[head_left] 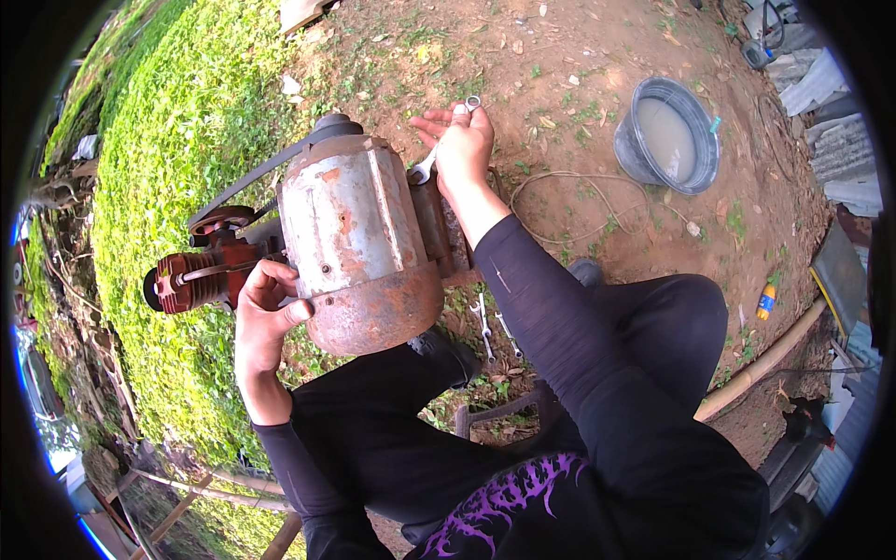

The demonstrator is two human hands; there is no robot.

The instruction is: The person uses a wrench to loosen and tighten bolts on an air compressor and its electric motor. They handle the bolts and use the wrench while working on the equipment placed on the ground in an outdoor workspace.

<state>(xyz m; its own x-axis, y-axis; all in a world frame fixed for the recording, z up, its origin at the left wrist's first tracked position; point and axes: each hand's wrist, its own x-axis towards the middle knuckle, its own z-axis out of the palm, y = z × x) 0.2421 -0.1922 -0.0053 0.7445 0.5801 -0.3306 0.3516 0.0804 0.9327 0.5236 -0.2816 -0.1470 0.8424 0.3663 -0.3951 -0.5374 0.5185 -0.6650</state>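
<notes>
The rusty motor (350, 229) lies toward ten o'clock from centre, the left hand (261, 317), thumb and fingers parted, against its eight-o'clock side and the right hand (465, 154) clamped round a wrench (425, 169) at its two, forearm slanting from five, with leaf-strewn dirt (569, 84) and a grey bucket (633, 149) beyond at two and grass (187, 131) at ten.

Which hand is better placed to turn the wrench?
Probably the right hand: it grips the wrench near the motor, while the left hand, at the motor's other side, holds no tool.
</notes>
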